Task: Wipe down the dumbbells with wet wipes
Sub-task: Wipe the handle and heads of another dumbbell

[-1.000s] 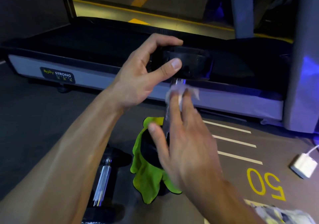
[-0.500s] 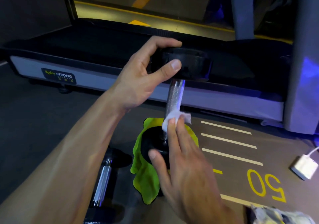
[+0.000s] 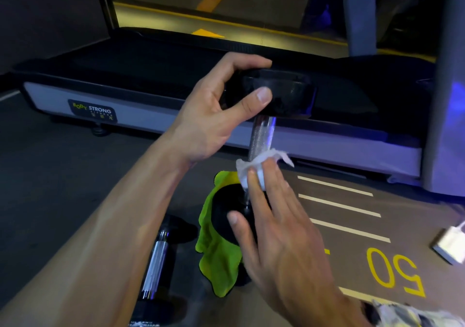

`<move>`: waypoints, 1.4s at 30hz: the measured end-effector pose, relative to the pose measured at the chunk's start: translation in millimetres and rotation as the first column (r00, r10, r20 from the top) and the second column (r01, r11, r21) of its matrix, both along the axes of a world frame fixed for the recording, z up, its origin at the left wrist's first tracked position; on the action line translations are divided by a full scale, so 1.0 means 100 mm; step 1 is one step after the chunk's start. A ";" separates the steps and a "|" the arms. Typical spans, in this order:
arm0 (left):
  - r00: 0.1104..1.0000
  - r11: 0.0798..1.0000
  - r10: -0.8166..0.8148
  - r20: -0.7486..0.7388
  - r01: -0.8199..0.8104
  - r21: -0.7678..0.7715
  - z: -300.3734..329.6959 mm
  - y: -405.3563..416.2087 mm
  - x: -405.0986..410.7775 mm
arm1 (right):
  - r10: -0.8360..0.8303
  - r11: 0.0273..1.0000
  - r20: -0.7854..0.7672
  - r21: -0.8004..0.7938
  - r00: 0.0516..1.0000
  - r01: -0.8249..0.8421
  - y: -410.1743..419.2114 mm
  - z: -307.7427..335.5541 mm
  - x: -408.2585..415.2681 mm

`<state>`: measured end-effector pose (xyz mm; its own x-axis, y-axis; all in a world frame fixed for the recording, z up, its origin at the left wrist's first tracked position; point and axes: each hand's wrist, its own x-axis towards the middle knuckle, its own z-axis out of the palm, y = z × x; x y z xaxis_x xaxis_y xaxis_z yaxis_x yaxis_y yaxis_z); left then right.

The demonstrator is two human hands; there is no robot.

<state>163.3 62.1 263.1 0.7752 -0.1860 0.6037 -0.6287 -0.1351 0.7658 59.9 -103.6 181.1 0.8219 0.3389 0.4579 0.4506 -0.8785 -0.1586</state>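
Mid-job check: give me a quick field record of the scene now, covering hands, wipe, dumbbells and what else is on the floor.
left hand: grips top head of upright dumbbell
right hand: presses wet wipe against the handle with straight fingers
wipe position: low on the handle
base: lower head rests on green cloth
second dumbbell: lying on floor, left of the cloth
other: treadmill behind; white charger at right

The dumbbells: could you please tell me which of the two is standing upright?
The held dumbbell, standing on end on the green cloth, left hand gripping its top; the other dumbbell lies flat on the floor.
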 end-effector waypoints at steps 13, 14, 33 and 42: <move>1.000 1.000 -0.009 -0.004 0.009 0.019 0.01 0.01 0.01 | 0.193 0.930 -0.008 -0.317 0.981 -0.186 -0.11 0.05 0.17; 1.000 1.000 -0.009 -0.005 0.009 0.019 0.02 0.01 0.00 | 0.188 0.925 0.001 -0.336 0.982 -0.177 -0.09 0.14 0.25; 0.975 0.970 0.222 -0.019 -0.219 0.106 0.16 -0.06 -0.11 | 0.195 0.978 -0.099 0.089 0.976 -0.187 -0.57 0.09 0.10; 0.998 0.998 0.052 -0.021 -0.052 0.033 0.11 -0.03 -0.10 | 0.199 0.977 -0.222 -0.032 0.954 -0.211 0.01 0.14 -0.06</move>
<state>153.7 59.6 274.6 0.7976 -0.1646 0.5803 -0.6030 -0.1924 0.7742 54.0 -102.4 195.1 0.8093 0.5302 0.2528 0.5822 -0.7809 -0.2263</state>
